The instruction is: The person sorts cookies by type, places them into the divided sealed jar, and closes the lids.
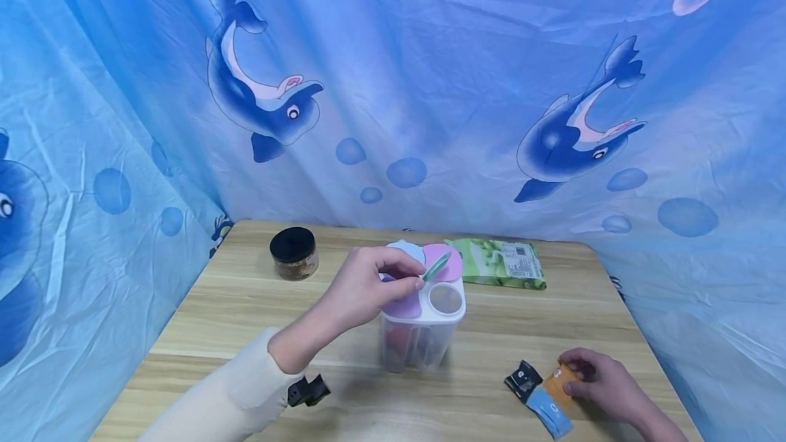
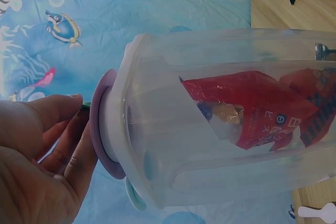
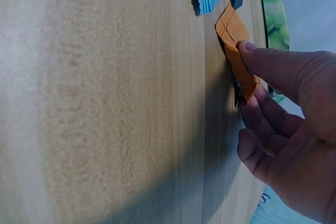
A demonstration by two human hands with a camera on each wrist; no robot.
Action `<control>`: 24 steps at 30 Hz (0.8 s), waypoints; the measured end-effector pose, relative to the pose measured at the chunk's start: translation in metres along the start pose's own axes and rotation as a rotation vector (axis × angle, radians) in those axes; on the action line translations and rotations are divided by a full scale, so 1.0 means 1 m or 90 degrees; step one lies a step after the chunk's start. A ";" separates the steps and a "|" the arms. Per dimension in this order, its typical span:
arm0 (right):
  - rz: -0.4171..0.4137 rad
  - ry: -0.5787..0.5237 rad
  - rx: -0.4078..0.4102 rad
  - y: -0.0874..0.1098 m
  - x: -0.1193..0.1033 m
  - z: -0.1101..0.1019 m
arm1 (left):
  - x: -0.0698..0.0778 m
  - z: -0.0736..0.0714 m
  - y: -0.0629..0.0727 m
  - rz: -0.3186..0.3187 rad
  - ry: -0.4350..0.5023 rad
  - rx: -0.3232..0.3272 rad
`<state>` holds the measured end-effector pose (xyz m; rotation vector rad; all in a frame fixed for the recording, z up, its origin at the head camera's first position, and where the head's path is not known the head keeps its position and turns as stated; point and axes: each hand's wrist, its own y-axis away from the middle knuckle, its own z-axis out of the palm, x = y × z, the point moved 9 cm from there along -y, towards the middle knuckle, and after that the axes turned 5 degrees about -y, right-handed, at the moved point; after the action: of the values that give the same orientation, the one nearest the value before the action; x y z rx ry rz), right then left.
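My left hand (image 1: 371,285) pinches a thin green lid (image 1: 437,266), seen nearly edge-on, above a clear plastic storage container (image 1: 430,345) with a white top. Beside the lid, one round opening (image 1: 445,299) in that top is uncovered; pink, purple and pale blue lids cover the others. Through the container's wall, red snack packets (image 2: 247,95) show in the left wrist view. At the right, my right hand (image 1: 610,387) pinches an orange packet (image 3: 239,51) between thumb and fingers at the tabletop. A light blue packet (image 1: 548,413) and a black packet (image 1: 523,379) lie against it.
A jar with a black lid (image 1: 293,245) stands at the back left of the wooden table (image 1: 233,292). Behind the container lies a green bag (image 1: 503,263). A blue dolphin-print curtain (image 1: 393,87) hangs around the back and sides.
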<state>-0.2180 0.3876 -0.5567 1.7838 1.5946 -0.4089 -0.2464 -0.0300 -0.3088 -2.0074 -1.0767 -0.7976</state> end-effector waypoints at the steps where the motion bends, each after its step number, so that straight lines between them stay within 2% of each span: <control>1: 0.001 0.001 0.003 0.000 0.000 0.000 | 0.000 0.000 0.000 0.000 0.001 -0.001; 15: -0.015 -0.003 0.051 0.002 -0.001 -0.012 | 0.000 0.000 0.000 -0.004 -0.004 -0.003; 19: -0.044 -0.005 0.070 0.005 -0.013 -0.022 | 0.000 0.000 0.001 -0.006 0.001 -0.005; 24: -0.131 0.000 0.121 0.008 -0.040 -0.038 | 0.001 0.000 0.001 -0.005 0.004 -0.008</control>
<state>-0.2259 0.3838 -0.5010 1.7605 1.7983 -0.6762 -0.2454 -0.0302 -0.3082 -2.0104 -1.0790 -0.8166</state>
